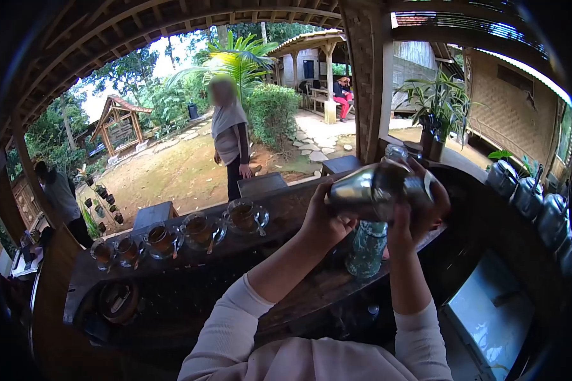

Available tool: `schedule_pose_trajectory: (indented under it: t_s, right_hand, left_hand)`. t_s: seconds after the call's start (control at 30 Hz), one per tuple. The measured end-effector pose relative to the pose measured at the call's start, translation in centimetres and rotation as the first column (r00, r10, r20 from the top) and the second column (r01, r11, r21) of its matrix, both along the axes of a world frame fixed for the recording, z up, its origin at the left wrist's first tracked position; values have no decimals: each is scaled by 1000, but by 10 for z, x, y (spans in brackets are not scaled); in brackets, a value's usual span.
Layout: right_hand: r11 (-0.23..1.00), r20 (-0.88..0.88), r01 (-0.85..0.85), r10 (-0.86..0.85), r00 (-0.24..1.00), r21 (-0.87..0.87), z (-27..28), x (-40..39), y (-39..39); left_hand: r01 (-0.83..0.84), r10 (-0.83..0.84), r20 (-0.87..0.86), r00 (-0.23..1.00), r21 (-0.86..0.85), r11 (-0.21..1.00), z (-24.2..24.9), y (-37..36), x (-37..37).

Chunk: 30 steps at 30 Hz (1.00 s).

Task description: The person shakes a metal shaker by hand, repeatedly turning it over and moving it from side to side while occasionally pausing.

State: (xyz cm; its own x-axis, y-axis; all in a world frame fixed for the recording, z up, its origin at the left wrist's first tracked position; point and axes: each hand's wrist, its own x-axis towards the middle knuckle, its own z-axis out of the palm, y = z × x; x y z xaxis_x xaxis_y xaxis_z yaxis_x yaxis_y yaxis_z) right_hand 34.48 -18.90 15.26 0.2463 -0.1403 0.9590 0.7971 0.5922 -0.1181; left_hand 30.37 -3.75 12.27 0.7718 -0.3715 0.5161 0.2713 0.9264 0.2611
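Note:
A shiny metal cocktail shaker [376, 192] is held nearly level in front of me, above the dark wooden counter. My left hand [324, 219] wraps round its left end. Its right end is gripped by my right hand [424, 203], fingers closed over the metal. Just below the shaker stands a green patterned container [366, 249], its top partly covered by the shaker and my hands. Along the counter to the left runs a row of glass cups [198, 232] holding something brown, on glass saucers with small spoons.
The dark counter [279, 279] curves around me. A round brown container [119, 300] sits at its left end. Several metal kettles [532, 195] line the right side, above a pale box-like surface [489, 311]. A person [231, 136] stands beyond the counter near stools [262, 185]; another person [65, 197] is at left.

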Motion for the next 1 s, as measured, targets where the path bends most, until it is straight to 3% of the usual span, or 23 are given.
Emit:
schedule_pose_trajectory:
  t_s: [0.07,0.13,0.17,0.2,0.27,0.3,0.33,0.37,0.4,0.43,0.47,0.5,0.57,0.6,0.63,0.67,0.7,0.73,0.77,0.8,0.9,0.93,1.0]
  right_hand:
    - [985,343,-137,92,935,109,6,-5,-14]
    - [985,159,-123,141,977,-118,-9,-39,-48]
    - [932,-265,-362,347,899,-5,-15,-45,-46]
    - [839,-609,-508,511,607,197,-16,-46,-46]
    - [559,-389,-829,759,523,-23,6,-16,-55]
    - [943,-24,-257,258,966,-213,12,13,-37]
    - [889,378,446,-378,845,-108,16,39,-19]
    - [955,183,292,-278,943,-52,21,36,-8]
    - [989,-10,141,-141,990,40,26,34,4]
    - [922,337,259,-350,874,287,34,58,3]
    - [968,260,245,-223,939,-52,26,36,-26]
    - [970,260,237,-216,941,-49,28,20,-37]
    - [951,89,-297,304,948,-89,32,-18,-47]
    - [838,3,-540,542,840,-76,34,-31,-48]
    - [667,-76,-744,740,668,-41,35,-35,-50]
    - [860,24,-455,473,881,-230,18,53,-52]
    - [985,179,20,11,984,-174,28,75,-40]
    - [872,285,487,-453,844,-56,37,86,-33]
    - [962,-35,263,-266,963,-69,47,82,-21]
    - [999,-341,33,-31,940,2,55,77,-11]
    - [961,-279,277,-269,922,-12,18,108,-25]
    - [998,-323,-11,-9,946,-60,16,101,-33]
    - [822,-440,-561,469,766,-100,22,81,-57]
  left_hand:
    - [-511,552,-80,830,291,809,38,-30,-19]
    - [-655,637,167,753,291,698,69,-41,-45]
    - [-680,608,326,724,188,708,72,-44,-42]
    - [-686,576,475,666,86,723,73,-46,-39]
    - [-732,717,173,676,268,626,79,-39,-17]
    - [-644,666,46,745,312,699,71,-26,9]
    - [-547,603,-84,793,338,766,56,-11,35]
    - [-594,762,-202,616,516,617,58,-11,36]
    - [-601,765,-194,615,513,613,59,-12,38]
    - [-598,713,-130,689,453,661,60,-14,40]
    - [-585,656,-61,752,397,708,72,-24,29]
    - [-694,732,9,681,327,642,95,-46,4]
    - [-726,653,333,680,183,663,104,-56,-7]
    - [-730,586,532,611,91,678,104,-58,-3]
    - [-755,628,466,623,150,638,106,-56,2]
    - [-759,705,283,651,213,615,106,-53,22]
    - [-674,695,66,716,327,663,93,-40,45]
    - [-560,664,-166,729,413,718,80,-32,62]
    - [-569,770,-416,483,519,638,79,-37,66]
    - [-575,775,-408,484,519,632,77,-39,66]
    - [-620,696,26,717,479,621,74,-40,51]
    - [-613,604,148,783,348,709,81,-45,46]
    - [-754,552,592,587,153,639,100,-69,16]
